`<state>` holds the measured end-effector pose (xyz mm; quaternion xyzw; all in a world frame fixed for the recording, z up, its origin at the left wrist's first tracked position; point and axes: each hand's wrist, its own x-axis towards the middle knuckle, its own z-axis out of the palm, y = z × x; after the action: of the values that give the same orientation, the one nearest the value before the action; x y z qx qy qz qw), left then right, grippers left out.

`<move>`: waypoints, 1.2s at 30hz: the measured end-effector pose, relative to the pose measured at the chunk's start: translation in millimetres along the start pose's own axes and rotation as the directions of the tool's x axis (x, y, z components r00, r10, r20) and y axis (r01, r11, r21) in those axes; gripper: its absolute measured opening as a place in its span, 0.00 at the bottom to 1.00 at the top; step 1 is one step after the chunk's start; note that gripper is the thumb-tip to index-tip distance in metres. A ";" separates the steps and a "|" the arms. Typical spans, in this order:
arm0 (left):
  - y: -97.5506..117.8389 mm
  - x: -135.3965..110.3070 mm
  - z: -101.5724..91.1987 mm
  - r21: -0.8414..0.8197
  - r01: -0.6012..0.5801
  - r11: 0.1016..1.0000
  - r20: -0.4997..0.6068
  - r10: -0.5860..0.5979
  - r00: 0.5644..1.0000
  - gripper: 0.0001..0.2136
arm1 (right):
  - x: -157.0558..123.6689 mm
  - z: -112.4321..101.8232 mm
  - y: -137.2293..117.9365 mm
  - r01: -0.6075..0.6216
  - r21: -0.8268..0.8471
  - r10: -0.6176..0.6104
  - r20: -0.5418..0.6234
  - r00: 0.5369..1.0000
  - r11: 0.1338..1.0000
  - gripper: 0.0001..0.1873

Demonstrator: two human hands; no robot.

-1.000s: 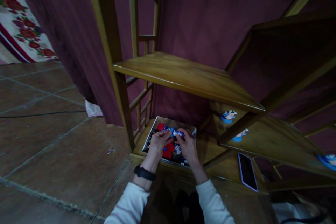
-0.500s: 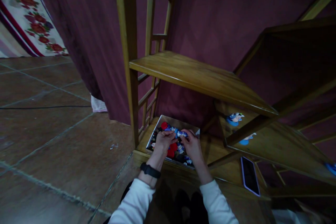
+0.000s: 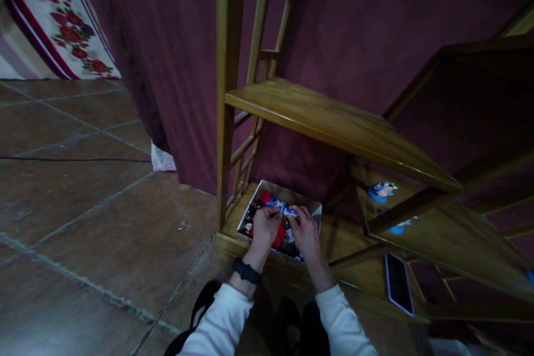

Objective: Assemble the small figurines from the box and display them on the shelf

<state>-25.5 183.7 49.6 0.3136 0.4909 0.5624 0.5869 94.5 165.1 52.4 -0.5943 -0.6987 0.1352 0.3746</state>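
Note:
Both my hands are over a shallow white box (image 3: 316,221) on the lowest shelf. Between them is a small blue and white figurine (image 3: 289,212), its details too small to make out. My left hand (image 3: 267,223), with a dark band at the wrist, pinches its left end. Closed round the right end are the fingers of my right hand (image 3: 306,229). Below, several colourful figurines (image 3: 288,232) in red, black and blue fill the box, partly hidden by my hands.
A wooden shelf board (image 3: 334,122) overhangs just behind the box. Two blue-based figurines stand on the shelf to the right, one of them a blue-and-white figure (image 3: 381,191). A phone (image 3: 398,283) lies at the right front edge. A wooden post (image 3: 227,122) rises at left.
The view has shifted slightly, so the shelves appear further right. My hands stay over the box with the blue and white figurine between them, its angle slightly changed.

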 end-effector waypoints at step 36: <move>8.3 -10.7 -11.0 -0.189 0.160 0.969 0.092 -0.144 0.985 0.15 | 3.0 -7.1 10.2 -0.169 0.342 0.144 0.098 0.985 0.924 0.14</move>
<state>-37.4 172.7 56.1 0.2376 0.4326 0.5486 0.6748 106.7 168.8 51.9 -0.5670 -0.6268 0.3075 0.4371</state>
